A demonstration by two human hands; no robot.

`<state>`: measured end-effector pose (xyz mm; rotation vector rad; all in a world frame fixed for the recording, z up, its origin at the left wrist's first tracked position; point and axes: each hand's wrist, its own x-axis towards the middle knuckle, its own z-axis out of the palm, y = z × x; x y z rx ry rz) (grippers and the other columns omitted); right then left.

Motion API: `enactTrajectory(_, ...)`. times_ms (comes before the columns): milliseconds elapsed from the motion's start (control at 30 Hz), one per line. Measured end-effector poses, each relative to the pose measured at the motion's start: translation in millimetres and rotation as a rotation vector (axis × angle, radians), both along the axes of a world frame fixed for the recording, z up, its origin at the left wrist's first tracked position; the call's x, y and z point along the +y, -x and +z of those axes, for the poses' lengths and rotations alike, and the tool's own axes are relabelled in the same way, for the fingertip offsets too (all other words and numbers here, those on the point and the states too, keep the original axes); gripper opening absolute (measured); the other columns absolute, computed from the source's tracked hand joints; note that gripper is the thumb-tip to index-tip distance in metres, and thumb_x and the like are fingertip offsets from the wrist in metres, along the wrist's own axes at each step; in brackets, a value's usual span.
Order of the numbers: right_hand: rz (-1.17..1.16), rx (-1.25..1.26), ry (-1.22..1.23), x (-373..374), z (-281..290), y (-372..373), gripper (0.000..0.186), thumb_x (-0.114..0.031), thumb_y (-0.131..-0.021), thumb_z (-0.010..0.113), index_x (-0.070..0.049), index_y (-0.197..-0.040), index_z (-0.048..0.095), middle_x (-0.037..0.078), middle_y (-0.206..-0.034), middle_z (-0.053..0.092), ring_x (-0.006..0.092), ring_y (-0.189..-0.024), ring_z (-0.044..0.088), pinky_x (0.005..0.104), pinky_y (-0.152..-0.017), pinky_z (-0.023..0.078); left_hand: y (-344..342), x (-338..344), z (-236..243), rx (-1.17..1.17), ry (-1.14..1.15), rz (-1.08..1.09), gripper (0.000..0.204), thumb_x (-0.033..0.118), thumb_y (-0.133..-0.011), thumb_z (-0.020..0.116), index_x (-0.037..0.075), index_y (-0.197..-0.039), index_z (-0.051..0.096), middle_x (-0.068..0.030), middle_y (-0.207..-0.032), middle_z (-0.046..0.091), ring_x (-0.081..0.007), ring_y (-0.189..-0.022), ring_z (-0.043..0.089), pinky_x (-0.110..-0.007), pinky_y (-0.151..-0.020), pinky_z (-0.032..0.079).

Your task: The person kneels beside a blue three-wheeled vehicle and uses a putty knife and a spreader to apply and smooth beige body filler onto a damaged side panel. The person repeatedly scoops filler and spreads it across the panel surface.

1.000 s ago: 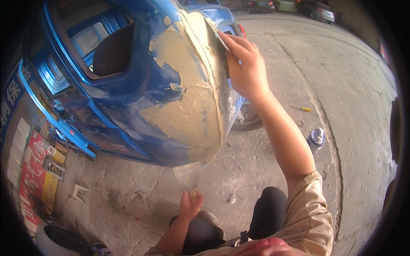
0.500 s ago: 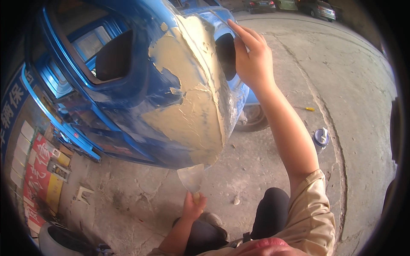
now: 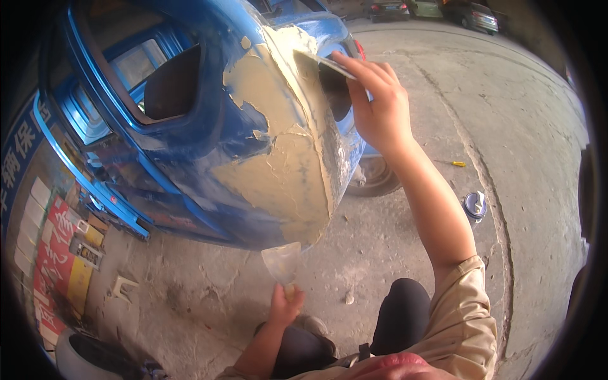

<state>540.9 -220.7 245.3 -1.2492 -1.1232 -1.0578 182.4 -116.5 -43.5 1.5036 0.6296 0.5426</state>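
Note:
My right hand (image 3: 382, 104) pinches a flat spreader (image 3: 335, 66), its fingers stretched along the blade. The spreader lies against the corner of a blue vehicle body (image 3: 183, 158), at the upper right edge of a beige filler patch (image 3: 272, 180). The filler is ragged on its left side, with a raised ridge running down the corner. Low in front of me, my left hand (image 3: 286, 309) is closed round the handle of a putty knife (image 3: 282, 261). Its wide, pale, smeared blade points up, just below the bodywork's lower edge.
A yellow-handled screwdriver (image 3: 457, 164) and a blue-and-white can (image 3: 475, 206) stand or lie on the concrete to the right. By the vehicle is a wheel (image 3: 375, 177). A small stool (image 3: 123, 289) and signboards (image 3: 57, 253) are at left. Parked cars (image 3: 476, 18) stand far off.
My right hand has come slightly down and nearer; the spreader has dropped with it and turned, now lying flatter across the corner. The left hand and putty knife have hardly moved.

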Motion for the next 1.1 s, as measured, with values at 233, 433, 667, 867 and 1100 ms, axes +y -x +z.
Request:
enactTrajectory(233,-0.036,0.166,0.015,21.0,31.6,-1.5,0.036,-0.004,-0.091,0.053,-0.015,-0.123,0.066,0.010,-0.115,0.066,0.0295,-0.106,0.058,0.0377,-0.096,0.044,-7.0,-5.6,8.1,-0.014,0.016,-0.029,0.027,0.001,-0.084,0.066,0.010,-0.098,0.044,-0.0013,-0.080,0.055,-0.0090,-0.057,0.052,-0.025,-0.049,0.044)
enactTrajectory(433,-0.019,0.034,0.081,14.5,26.0,9.7,0.036,0.000,-0.089,0.052,-0.010,-0.122,0.065,0.010,-0.117,0.065,0.0309,-0.108,0.058,0.0408,-0.100,0.043,0.9,-3.0,3.8,0.019,0.019,-0.003,0.029,0.001,-0.084,0.066,0.010,-0.100,0.043,-0.0014,-0.083,0.054,-0.0088,-0.058,0.052,-0.025,-0.050,0.044)
enactTrajectory(667,0.068,-0.067,0.102,-3.9,8.2,26.4,0.044,0.007,-0.083,0.056,-0.011,-0.123,0.064,0.010,-0.112,0.067,0.0289,-0.098,0.062,0.0380,-0.089,0.050,-1.4,-0.5,4.1,-0.034,0.008,-0.056,0.028,0.002,-0.086,0.066,0.010,-0.102,0.044,-0.0012,-0.084,0.054,-0.0087,-0.060,0.052,-0.025,-0.051,0.044)
enactTrajectory(867,0.025,0.030,-0.034,-13.6,5.6,3.6,0.036,0.001,-0.087,0.056,-0.010,-0.119,0.066,0.012,-0.107,0.069,0.0312,-0.096,0.061,0.0396,-0.088,0.050,-6.8,1.7,-3.6,-0.018,0.011,-0.077,0.029,0.001,-0.086,0.065,0.009,-0.103,0.043,-0.0010,-0.083,0.053,-0.0087,-0.060,0.051,-0.025,-0.051,0.044)
enactTrajectory(1100,0.051,0.181,0.004,18.1,35.7,-2.6,0.035,-0.006,-0.090,0.051,-0.014,-0.119,0.068,0.008,-0.113,0.068,0.0313,-0.104,0.058,0.0392,-0.095,0.045,-10.1,-6.7,11.2,-0.036,0.002,-0.062,0.029,0.000,-0.084,0.065,0.009,-0.101,0.043,-0.0013,-0.083,0.053,-0.0090,-0.060,0.052,-0.025,-0.051,0.045)
